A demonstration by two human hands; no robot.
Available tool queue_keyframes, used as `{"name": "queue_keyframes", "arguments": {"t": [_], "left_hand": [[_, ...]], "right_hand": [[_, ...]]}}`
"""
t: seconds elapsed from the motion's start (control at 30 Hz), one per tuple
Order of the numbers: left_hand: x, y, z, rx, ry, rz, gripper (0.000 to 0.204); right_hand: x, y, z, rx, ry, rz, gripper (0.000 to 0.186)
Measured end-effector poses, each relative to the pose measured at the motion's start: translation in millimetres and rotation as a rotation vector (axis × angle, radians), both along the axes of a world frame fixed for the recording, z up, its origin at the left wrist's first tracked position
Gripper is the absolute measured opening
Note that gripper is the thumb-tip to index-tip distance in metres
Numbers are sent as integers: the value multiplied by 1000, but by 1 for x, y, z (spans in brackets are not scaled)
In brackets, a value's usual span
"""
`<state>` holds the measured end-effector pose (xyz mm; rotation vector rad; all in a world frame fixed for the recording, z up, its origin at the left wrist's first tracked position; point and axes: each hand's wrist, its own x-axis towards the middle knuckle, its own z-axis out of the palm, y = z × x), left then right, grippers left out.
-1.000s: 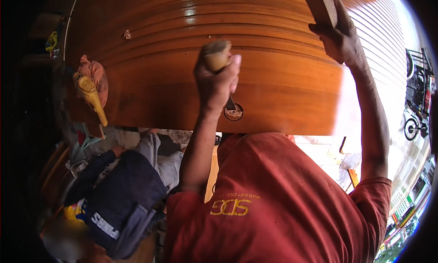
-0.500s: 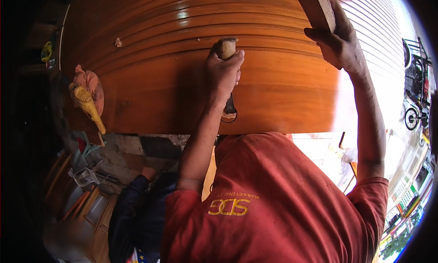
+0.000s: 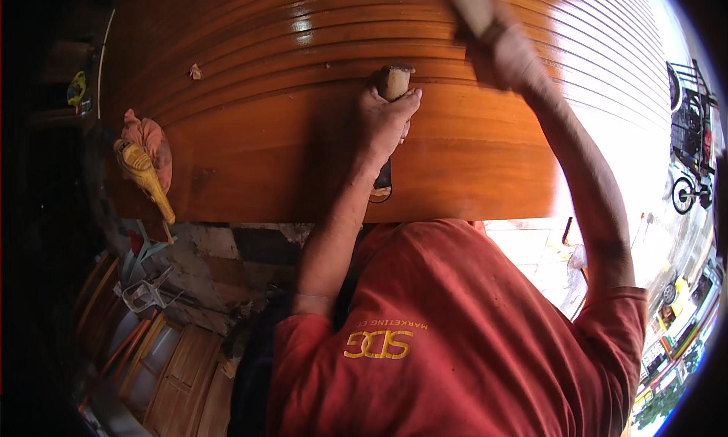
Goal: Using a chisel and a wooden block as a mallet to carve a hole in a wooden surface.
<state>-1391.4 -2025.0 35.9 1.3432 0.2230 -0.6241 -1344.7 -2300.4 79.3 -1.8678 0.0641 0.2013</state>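
My left hand is wrapped round the wooden handle of a chisel, whose worn butt end sticks out above the thumb. The chisel's dark blade shows below the hand, beside a cutout near the close edge of a varnished wooden door panel. Part of the cutout is hidden by my wrist and the blade. Up to the right, my right hand grips a wooden block raised over the panel. Motion blurs both this hand and the block.
A yellow power tool lies at the panel's left end, partly on a pink cloth. A small scrap rests on the grooved part. Wooden frames and panels lean at the lower left. A motorcycle stands at far right.
My right hand has swung left with the wooden block, toward the chisel. My left hand and the chisel handle have shifted slightly right. Another person at the lower left has mostly moved out of sight.
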Motion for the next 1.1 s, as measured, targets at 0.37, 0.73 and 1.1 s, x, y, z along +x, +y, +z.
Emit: {"name": "queue_keyframes", "arguments": {"t": [0.37,0.73,1.1], "left_hand": [[-8,-3,5,-19,-70,37,27],[-6,-4,6,8,-80,29,33],[-5,0,-2,81,15,-39,31]], "right_hand": [[28,1,13,-577,-109,-217,39],[33,-8,-14,-1683,-712,256,27],[29,-14,27,-930,-60,141,44]]}}
